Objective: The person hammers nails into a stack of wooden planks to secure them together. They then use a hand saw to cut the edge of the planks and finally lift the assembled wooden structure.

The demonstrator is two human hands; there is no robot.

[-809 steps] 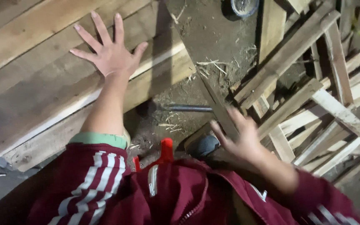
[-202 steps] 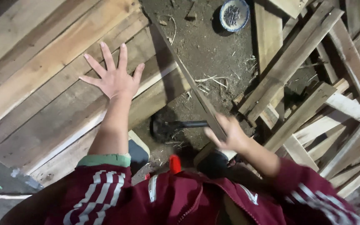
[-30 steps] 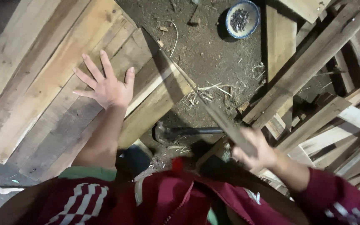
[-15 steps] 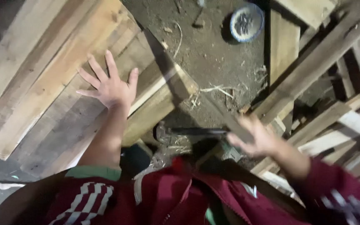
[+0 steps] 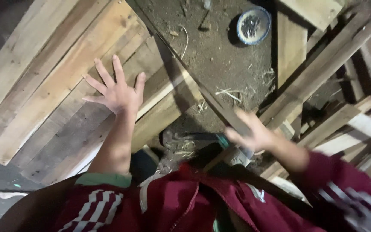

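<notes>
Since half a second ago, the right hand (image 5: pixel 254 135) is being shown slightly lower and closer to the dark slat (image 5: pixel 220 107), while the left hand (image 5: pixel 116 91) is being kept in the same place. The left hand is being pressed flat, fingers spread wide, on the stacked wooden planks (image 5: pixel 44 86). The right hand is blurred; it is being held at the slat's near end, and whether it is gripping cannot be told. The slat is being run diagonally across the dirt floor (image 5: pixel 211 47). A round blue-rimmed dish (image 5: pixel 253 25) is lying on the dirt beside loose timber (image 5: pixel 323 68).
</notes>
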